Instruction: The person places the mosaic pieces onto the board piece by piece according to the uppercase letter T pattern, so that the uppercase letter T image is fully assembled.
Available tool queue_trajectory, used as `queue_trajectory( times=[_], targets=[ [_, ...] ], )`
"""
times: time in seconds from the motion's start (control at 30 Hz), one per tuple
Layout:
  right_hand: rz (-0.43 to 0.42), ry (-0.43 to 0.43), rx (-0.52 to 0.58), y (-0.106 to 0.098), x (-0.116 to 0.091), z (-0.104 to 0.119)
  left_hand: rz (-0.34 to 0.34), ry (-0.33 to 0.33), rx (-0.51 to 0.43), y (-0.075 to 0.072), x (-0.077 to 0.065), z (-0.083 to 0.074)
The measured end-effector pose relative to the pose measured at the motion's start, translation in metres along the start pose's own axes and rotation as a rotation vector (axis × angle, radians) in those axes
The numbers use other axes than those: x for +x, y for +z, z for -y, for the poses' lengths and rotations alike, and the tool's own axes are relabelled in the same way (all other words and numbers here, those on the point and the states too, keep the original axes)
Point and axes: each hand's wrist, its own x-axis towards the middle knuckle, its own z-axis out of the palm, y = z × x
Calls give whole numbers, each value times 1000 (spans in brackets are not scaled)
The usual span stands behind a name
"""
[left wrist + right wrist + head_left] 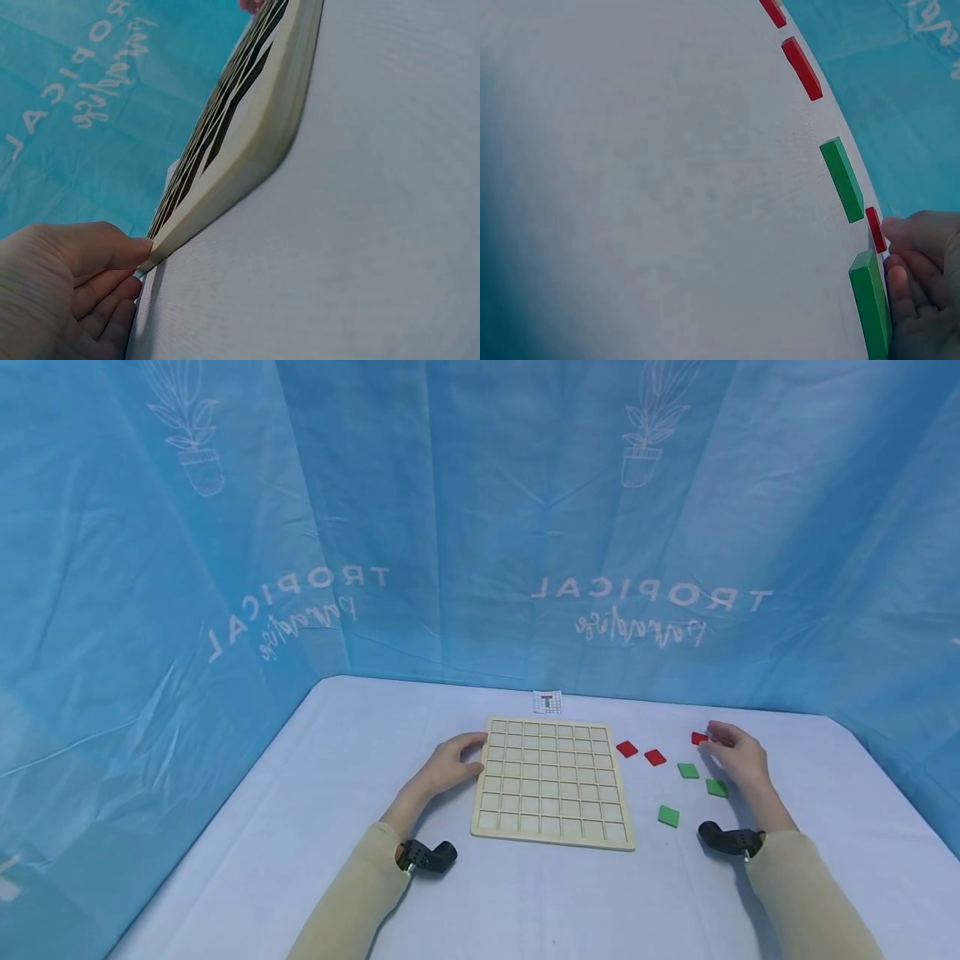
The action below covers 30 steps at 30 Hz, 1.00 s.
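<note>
My left hand [448, 765] is at the left edge of a pale wooden grid board [552, 842], thumb and fingers apart along it. In the left wrist view its thumb [112, 246] meets the rim of the board [247, 161]. On the right, my right hand [738, 760] reaches to a red square tile [698, 738], thumb and fingers loosely bent at its right side. That red tile [876, 230] lies on the tabletop close to the thumb tip in the right wrist view; the index finger is mostly hidden there.
Two more red tiles [627, 749] lie beside the board's right edge. Green tiles [687, 771] are spread between the board and my right hand. A small printed card [547, 702] with a red and green pattern lies behind the board. Blue curtains [480, 527] enclose the white table [600, 902].
</note>
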Motion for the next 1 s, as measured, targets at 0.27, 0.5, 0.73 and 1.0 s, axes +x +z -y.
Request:
queue_trajectory(
  times=[0.27,0.5,0.73,1.0],
  targets=[
    [2,-6,-42,3,-1,-1,0,-4,-6,0,0,0],
    [-3,-48,-75,3,0,-2,1,-6,-13,0,-1,-1],
    [1,-49,-92,3,1,-2,1,-9,-11,0,0,-1],
    [-34,-50,-119,4,1,-2,-3,-22,-7,1,0,0]
  ],
)
